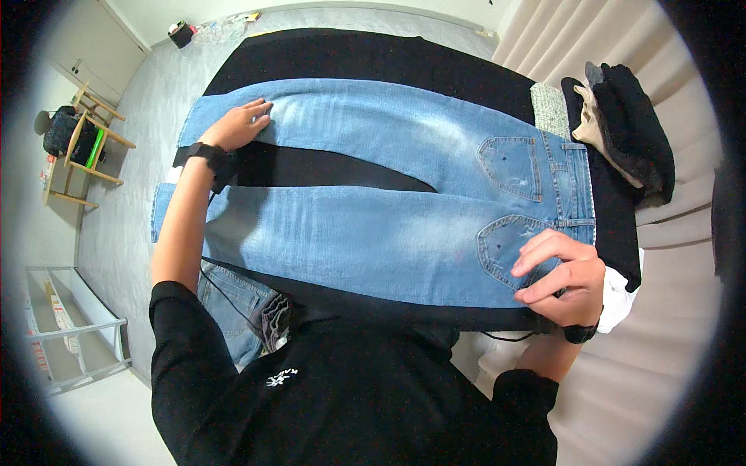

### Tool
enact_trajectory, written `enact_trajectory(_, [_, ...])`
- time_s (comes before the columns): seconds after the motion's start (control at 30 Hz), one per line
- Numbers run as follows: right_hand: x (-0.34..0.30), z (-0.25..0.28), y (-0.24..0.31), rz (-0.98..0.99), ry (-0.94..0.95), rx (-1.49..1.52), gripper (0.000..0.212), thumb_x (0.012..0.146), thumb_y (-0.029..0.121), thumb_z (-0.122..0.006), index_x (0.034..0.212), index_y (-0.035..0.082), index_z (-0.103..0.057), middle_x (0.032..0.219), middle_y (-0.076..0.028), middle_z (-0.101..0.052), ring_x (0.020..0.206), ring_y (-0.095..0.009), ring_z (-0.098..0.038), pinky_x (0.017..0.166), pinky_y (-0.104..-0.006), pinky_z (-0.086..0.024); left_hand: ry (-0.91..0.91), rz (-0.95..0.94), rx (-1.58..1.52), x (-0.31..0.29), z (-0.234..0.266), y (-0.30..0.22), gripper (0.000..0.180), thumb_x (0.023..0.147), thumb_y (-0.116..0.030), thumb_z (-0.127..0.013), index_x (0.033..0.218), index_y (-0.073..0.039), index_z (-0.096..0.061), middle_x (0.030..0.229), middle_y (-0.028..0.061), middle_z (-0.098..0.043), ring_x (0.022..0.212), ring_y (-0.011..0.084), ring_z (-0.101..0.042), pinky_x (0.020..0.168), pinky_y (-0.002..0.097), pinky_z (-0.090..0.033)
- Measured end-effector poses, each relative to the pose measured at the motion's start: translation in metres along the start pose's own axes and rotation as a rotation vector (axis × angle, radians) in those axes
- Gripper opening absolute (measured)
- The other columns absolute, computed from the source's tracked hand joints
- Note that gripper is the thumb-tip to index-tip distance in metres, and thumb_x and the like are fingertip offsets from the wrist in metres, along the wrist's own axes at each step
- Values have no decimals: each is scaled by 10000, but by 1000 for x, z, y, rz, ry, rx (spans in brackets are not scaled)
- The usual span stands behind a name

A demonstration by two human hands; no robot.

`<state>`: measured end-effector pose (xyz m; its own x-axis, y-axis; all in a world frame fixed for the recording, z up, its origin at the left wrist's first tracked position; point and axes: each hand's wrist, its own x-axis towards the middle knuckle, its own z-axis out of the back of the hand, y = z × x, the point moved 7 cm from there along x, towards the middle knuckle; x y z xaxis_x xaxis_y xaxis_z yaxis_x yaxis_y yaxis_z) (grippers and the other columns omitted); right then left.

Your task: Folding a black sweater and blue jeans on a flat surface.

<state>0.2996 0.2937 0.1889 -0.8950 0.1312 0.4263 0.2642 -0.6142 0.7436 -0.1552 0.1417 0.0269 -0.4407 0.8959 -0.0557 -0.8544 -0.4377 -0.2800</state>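
Observation:
A pair of light blue jeans (373, 225) lies spread with its back pockets up, the waistband to the right and the legs to the left. My left hand (242, 124) rests with fingers stretched out on the far leg, not far from its hem. Over the near back pocket, beside the waistband, is my right hand (563, 276). Its fingers are bent but apart, and I see nothing held in them. Whether its fingertips touch the denim I cannot tell. Each wrist wears a black band.
A black cloth (326, 58) covers the table. Folded dark clothes (633, 128) and a pale green knit piece (549, 109) sit at the far right. More folded jeans (233, 311) are at the near left. A wooden chair (89, 147) stands on the left; a beige curtain (676, 264) hangs right.

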Motion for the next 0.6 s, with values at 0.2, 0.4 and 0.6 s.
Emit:
enact_trajectory(0.2, [49, -16, -2, 114, 134, 33, 205, 598, -54, -710, 766, 62, -692, 809, -100, -663, 717, -226, -643, 630, -303, -501, -21, 47, 163, 0, -2, 8, 449, 930, -330, -475, 1327, -122, -466, 1389, 158, -411, 1243, 347, -422, 1038, 397, -336])
enact_trajectory(0.4, [33, -50, -152, -495, -88, 511, 81, 847, 44, -616, 914, 0, -628, 820, -84, -651, 736, -130, -625, 659, -266, -518, 156, 63, 20, -17, -3, 15, 427, 896, -306, -522, 1289, -137, -513, 1356, 211, -433, 1188, 374, -479, 982, 401, -392])
enact_trajectory(0.6, [20, -52, -193, -539, -308, 795, 111, 865, 81, -594, 951, 15, -573, 788, -70, -611, 670, -140, -604, 636, -292, -529, 43, 190, 0, -38, 26, 1, 407, 870, -285, -552, 1216, -72, -577, 1238, 169, -560, 1127, 356, -530, 968, 380, -406])
